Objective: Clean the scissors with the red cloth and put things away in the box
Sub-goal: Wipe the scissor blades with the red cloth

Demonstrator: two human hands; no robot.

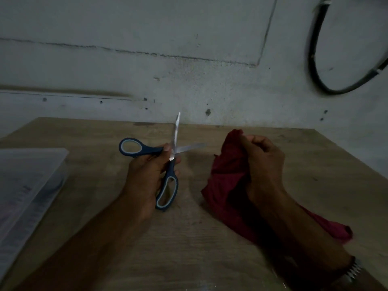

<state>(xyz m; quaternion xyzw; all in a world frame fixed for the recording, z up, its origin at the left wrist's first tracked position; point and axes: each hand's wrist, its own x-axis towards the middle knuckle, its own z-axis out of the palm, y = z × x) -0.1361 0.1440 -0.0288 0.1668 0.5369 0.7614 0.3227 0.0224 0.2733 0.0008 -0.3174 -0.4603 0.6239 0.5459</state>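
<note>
My left hand [147,175] grips the scissors [168,162] near their pivot, above the middle of the wooden table [189,238]. The scissors have dark blue handles with light blue lining, and their blades are spread wide, one pointing up toward the wall, the other to the right. My right hand [262,162] is closed around a bunched red cloth [228,181], a short gap to the right of the blades. The cloth hangs under my right forearm and its tail lies on the table. A clear plastic box [27,185] stands at the table's left edge.
A stained grey wall rises directly behind the table's far edge. A black cable loop [315,66] hangs on the wall at the upper right. A metal watch band [354,269] is on my right wrist. The table's right edge runs diagonally past the cloth.
</note>
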